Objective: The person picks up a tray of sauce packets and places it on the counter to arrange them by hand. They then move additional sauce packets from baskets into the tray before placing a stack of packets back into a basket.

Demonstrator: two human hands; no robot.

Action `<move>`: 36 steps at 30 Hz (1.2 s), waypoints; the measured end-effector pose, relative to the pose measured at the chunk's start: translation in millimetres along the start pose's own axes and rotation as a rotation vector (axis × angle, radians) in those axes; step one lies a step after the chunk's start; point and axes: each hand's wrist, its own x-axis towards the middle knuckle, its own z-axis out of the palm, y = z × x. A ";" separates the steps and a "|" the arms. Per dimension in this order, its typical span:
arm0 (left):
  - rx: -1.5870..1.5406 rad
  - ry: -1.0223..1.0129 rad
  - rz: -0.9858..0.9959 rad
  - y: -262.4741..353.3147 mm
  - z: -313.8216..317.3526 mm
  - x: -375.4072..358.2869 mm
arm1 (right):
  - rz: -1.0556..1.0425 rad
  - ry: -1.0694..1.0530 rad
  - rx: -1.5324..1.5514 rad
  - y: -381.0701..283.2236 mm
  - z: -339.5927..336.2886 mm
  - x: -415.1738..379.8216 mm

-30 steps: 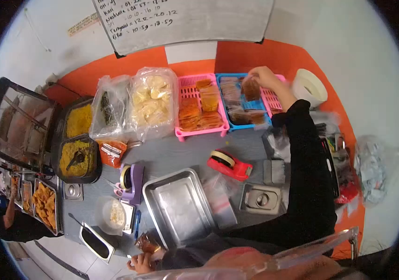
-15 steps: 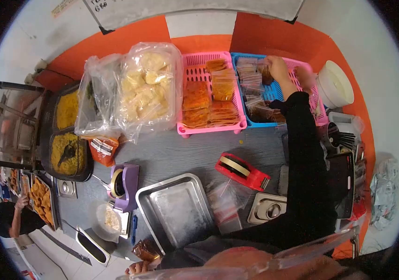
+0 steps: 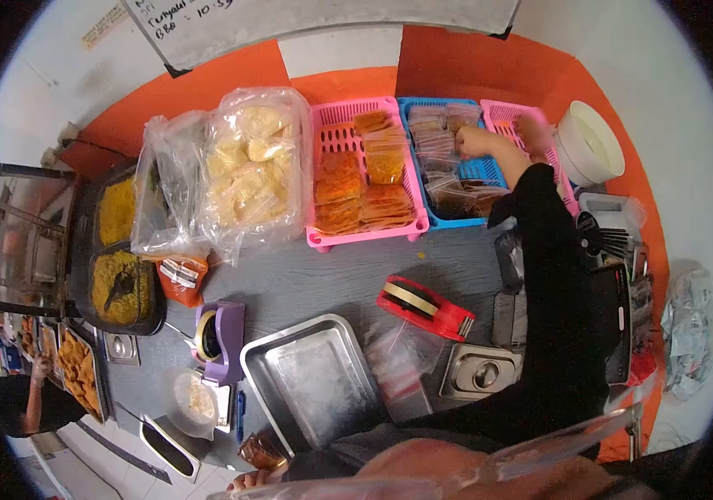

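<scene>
Right hand: the right hand (image 3: 475, 142) is over the blue basket (image 3: 466, 218), fingers curled down at the small clear packets (image 3: 434, 146); whether they pinch one cannot be told.
Change at right hand: one second ago it held up a brown packet over this basket; now no packet hangs from the fingers, and the hand is down among the packets.
Left hand: the left hand (image 3: 250, 481) is at the bottom edge, partly cut off, next to a dark brown packet (image 3: 262, 450); its grip cannot be told.
Change at left hand: less of it shows than a second ago; the dark brown packet is still beside it.
Left of right hand: a pink basket (image 3: 317, 240) with orange and yellow packets (image 3: 385, 157), then a bag of pale pieces (image 3: 256, 167).
Right of right hand: a second pink basket (image 3: 502, 112), then a white tub (image 3: 590, 143).
Nearer the body than right hand: a red tape dispenser (image 3: 427, 307) and a lidded steel container (image 3: 483, 372).
Right of left hand: a steel tray (image 3: 315, 383), bare inside.
Beyond left hand: a blue pen (image 3: 240, 415) and a purple tape dispenser (image 3: 225, 342).
</scene>
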 end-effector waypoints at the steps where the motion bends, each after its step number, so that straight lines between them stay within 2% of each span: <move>1: 0.002 0.001 -0.003 0.4 -1.6 0.1 | -0.005 0.004 0.002 6.7 0.1 6.4; 3: 0.011 -0.001 -0.011 1.0 -4.9 0.8 | 0.012 0.193 -0.134 16.4 3.6 20.3; 7: 0.019 0.011 -0.012 1.3 -6.7 2.0 | 0.036 0.287 -0.162 34.8 8.9 40.7; 11: 0.010 0.054 -0.017 3.1 -9.9 6.2 | 0.084 0.298 -0.179 37.8 10.7 39.3; 14: 0.004 0.118 -0.016 6.6 -14.5 8.0 | -0.034 0.251 -0.234 10.8 -13.6 8.5; 17: -0.026 0.229 -0.028 20.9 -30.1 23.0 | 0.024 0.209 -0.206 -43.9 -37.7 -26.5; 19: -0.042 0.264 -0.058 36.3 -52.9 38.2 | -0.038 0.424 -0.127 -76.3 -35.8 -38.3; 21: -0.093 0.315 -0.106 48.5 -58.7 34.6 | -0.326 0.604 0.065 -173.6 -31.5 -94.2; 22: -0.084 0.254 -0.111 51.7 -66.0 36.0 | -0.498 0.517 0.284 -233.7 -29.6 -136.0; 23: -0.076 0.181 -0.123 51.2 -70.7 36.4 | -0.681 0.454 0.297 -266.3 1.4 -146.1; 24: -0.051 0.219 -0.101 49.3 -67.5 37.8 | -0.860 0.369 0.318 -298.9 32.5 -156.6; 25: -0.060 0.268 -0.078 50.1 -70.5 39.2 | -0.930 0.125 0.385 -338.5 52.3 -183.3; 26: -0.083 0.211 -0.084 48.8 -74.1 39.7 | -0.999 -0.122 0.443 -378.0 69.5 -210.4; 28: -0.095 0.175 -0.061 45.2 -74.9 42.7 | -1.157 -0.231 0.482 -431.2 132.7 -238.5; 29: -0.226 0.305 -0.031 51.4 -87.2 39.4 | -1.195 -0.268 0.494 -451.8 165.0 -248.3; 30: -0.226 0.351 -0.033 51.3 -81.7 39.5 | -1.185 -0.261 0.483 -470.4 196.6 -254.6; 32: -0.215 0.353 -0.038 47.3 -77.0 38.0 | -1.188 -0.240 0.478 -495.0 238.1 -268.6; 33: -0.197 0.306 -0.050 44.7 -75.5 36.2 | -1.064 -0.150 0.438 -502.9 251.6 -275.3; 34: -0.187 0.354 -0.046 42.1 -69.4 34.5 | -0.933 -0.057 0.395 -510.0 255.0 -281.2; 36: -0.171 0.403 -0.021 38.9 -65.6 30.9 | -0.942 -0.020 0.373 -512.9 255.1 -287.3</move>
